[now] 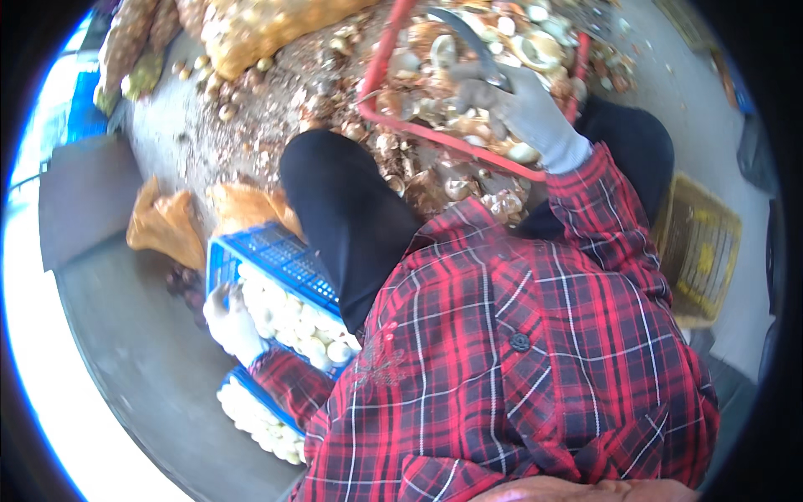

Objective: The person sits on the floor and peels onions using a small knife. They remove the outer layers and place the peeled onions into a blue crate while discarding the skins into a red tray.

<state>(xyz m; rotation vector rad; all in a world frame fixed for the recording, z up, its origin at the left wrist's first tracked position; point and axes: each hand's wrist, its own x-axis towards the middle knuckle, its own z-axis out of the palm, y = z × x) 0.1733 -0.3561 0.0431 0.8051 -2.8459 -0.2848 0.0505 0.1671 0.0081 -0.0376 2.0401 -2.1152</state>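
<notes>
My right hand (533, 113), in a grey-white knit glove, grips a curved metal blade (467, 37) like a sickle; its handle is hidden in the fist. The hand is above a red tubular frame (439, 133), with onion skins and cut onion pieces (539, 50) inside and around it. My left hand (233, 323), in a white glove, is at the near-left end of a blue plastic crate (270, 251). White peeled onions (288, 320) fill the crate. The hand touches the crate's edge or the onions beside it; whether its fingers hold anything is unclear.
A second blue crate (273, 405) of peeled onions is behind my left forearm. Mesh sacks of onions (270, 28) lie ahead, with loose onions (226, 112) nearby. An orange sack (166, 219) lies left, a yellow crate (702, 251) right. My knees flank the peel-strewn floor.
</notes>
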